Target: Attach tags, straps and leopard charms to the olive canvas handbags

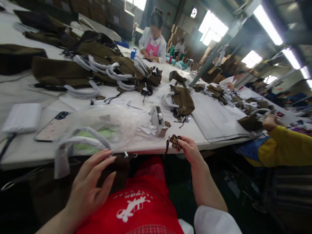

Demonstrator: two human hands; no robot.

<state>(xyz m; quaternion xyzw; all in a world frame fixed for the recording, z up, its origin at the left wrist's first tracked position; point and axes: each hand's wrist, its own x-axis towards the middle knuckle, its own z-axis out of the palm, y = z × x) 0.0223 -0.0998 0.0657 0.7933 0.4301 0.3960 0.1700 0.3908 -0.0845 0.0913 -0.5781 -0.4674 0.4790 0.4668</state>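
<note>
Between the thumb and fingers of my right hand [190,149] is a leopard-print flower charm [175,142], with a dark strap hanging beside it. My left hand [94,182] is open, fingers stretched out, its fingertips by the wrapped handle [83,139] of a dark bag [53,191] at the table's front edge. Whether they touch the handle I cannot tell. Small metal hardware [125,154] shows at the bag's top. A metal tape dispenser [158,122] stands just beyond my right hand, a similar charm [168,124] at its side.
Brown-green handbags [65,71] with wrapped handles pile up at the left; another handbag [184,100] lies beyond the dispenser. A clear plastic bag [114,120], a phone [52,126] and a white box [23,117] lie nearer. A yellow-sleeved co-worker [285,143] handles a bag at right.
</note>
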